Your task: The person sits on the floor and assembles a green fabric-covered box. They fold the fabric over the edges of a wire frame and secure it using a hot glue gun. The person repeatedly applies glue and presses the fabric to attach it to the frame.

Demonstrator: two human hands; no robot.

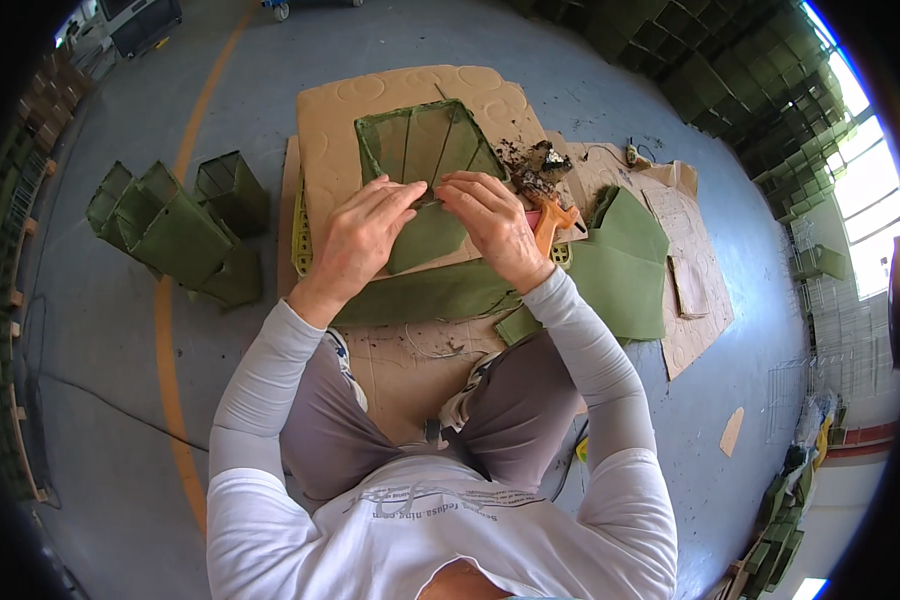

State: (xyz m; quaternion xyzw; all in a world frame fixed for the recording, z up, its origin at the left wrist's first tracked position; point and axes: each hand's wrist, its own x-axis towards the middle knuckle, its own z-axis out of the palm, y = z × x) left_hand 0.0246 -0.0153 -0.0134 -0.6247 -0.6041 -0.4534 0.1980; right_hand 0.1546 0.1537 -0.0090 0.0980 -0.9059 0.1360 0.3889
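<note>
A green, open-topped fabric box (395, 150) with thin ribs along its walls stands in front of me, its opening facing up. My left hand (362, 232) and my right hand (492, 222) meet at its near rim, fingers closed and fingertips pinching the edge close together. Whatever small piece may lie between the fingertips is hidden. Just right of my right hand lies a tool with an orange handle (550, 226). Dark, charred-looking scraps (542, 170) are heaped beyond it.
Brown cardboard (330, 110) lies under the box. Flat green panels (625, 265) rest to the right, and several green boxes (180, 225) stand on the floor at left. Stacked green boxes (710, 60) line the far right. A dark cable (120, 405) crosses the floor at left.
</note>
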